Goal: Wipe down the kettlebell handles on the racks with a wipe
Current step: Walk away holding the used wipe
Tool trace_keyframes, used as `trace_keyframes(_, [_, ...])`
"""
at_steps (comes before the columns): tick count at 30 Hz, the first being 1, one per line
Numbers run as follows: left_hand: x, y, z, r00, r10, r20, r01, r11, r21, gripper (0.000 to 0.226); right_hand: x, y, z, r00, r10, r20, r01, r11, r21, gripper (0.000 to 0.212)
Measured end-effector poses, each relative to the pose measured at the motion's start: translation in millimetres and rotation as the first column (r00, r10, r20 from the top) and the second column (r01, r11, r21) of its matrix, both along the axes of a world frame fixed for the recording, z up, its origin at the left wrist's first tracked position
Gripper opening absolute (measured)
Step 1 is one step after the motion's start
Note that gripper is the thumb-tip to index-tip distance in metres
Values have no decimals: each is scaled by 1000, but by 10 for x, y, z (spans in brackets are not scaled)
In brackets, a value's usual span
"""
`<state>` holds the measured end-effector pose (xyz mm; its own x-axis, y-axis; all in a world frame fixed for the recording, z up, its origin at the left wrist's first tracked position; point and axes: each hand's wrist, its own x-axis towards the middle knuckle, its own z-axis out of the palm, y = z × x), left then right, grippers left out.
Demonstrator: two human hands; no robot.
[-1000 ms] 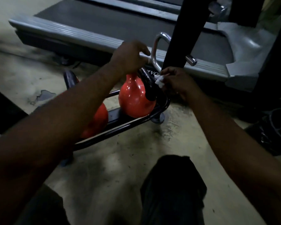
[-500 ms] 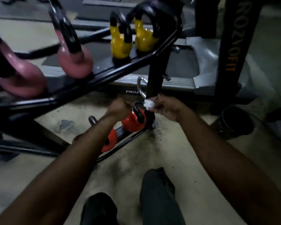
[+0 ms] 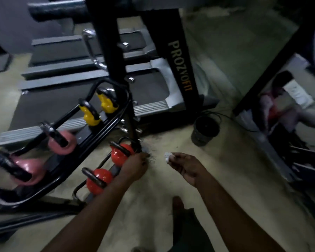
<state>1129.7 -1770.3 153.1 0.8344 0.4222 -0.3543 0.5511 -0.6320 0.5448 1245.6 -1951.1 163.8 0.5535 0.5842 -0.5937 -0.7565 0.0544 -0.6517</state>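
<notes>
Right hand (image 3: 186, 167) pinched crumpled wipe (image 3: 168, 157), apart to right of red kettlebell (image 3: 120, 154). Left hand (image 3: 135, 167) lay against that kettlebell; fingers hidden, grip could not be told.

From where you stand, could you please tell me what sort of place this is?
Most likely a gym: coloured kettlebells sit on a black rack, and a treadmill stands behind it.

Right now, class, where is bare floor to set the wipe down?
Bare floor lies between the rack, the black bucket and the right hand pinching the wipe; more lies between the two forearms. The rack's tiers, full of kettlebells beside the left hand, are crowded.
</notes>
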Motion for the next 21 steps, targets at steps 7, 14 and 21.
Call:
trace_keyframes(7, [1253,-543,-89,992,-120,-30,118,991,-58,37,956,-631,-27,989,-98,107,115,980,-164,8])
trace_keyframes(14, [2960,-1020,-15,976,-215,33,218,962,-166,28,2359,-1145,30,934,-84,347,221,899,-378,20])
trace_keyframes(21, [4404,-1079,-343,955,-296,-26,283,931,-229,26,3731,-1225,-440,918,-93,385,285,829,-481,14])
